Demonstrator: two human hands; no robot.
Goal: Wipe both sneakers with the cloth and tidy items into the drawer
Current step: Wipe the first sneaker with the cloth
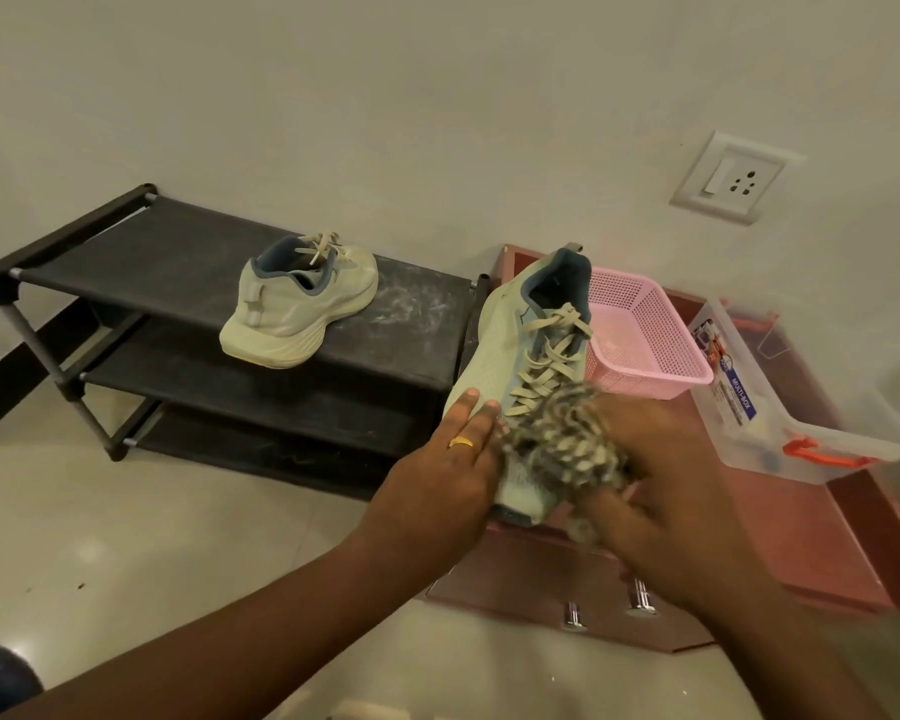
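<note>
A pale green sneaker [510, 356] with beige laces lies on the reddish cabinet top [801, 522], toe toward me. My left hand [437, 480] holds its left side near the toe, fingers fairly straight along it. My right hand [661, 491] grips a bunched checked cloth [562, 444] and presses it on the toe; the hand is motion-blurred. The second sneaker [297, 304] stands on the top shelf of the black shoe rack [178, 262], heel toward me. The drawer front [541, 589] with metal handles [637, 600] is below my hands.
A pink plastic basket [650, 324] sits behind the held sneaker. A clear storage box [801, 407] with orange latches stands at the cabinet's right. A wall socket [733, 179] is above. The rack's top shelf is dusty near its right end. Pale floor tiles lie at the left.
</note>
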